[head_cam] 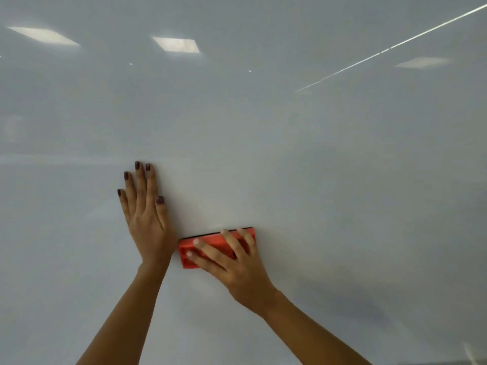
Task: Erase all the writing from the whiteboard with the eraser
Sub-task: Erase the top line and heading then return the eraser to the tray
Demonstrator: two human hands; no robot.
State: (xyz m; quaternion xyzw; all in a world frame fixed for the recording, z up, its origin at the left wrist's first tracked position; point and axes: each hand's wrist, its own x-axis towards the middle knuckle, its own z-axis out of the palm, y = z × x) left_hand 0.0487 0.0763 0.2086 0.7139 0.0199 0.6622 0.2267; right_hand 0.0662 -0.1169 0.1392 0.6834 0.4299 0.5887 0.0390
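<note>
The whiteboard (316, 154) fills nearly the whole view, glossy and pale grey-white, with reflections of ceiling lights (176, 44) near the top and a thin bright streak (395, 44) running diagonally at the upper right. No writing shows anywhere on the surface in view.

The left hand (146, 219) lies flat against the board, fingers (137, 185) extended and pointing up, lightly spread, holding nothing (the nails are painted dark). Just beside its wrist, to the right, sits the eraser (210, 245), a red-orange block with a dark strip along its upper edge, lying lengthwise and slightly tilted, its face pressed to the board. The eraser's left end is touching or nearly touching the heel of the left hand; which, cannot be told.

The right hand (237, 270) covers the eraser from below and the right, fingers curled over the block and gripping it, fingertips reaching toward its left end and top edge.

Open board spreads widely above, to the left and to the right of both hands. The board's edges lie outside the view, save perhaps a dark sliver at the bottom right corner.
</note>
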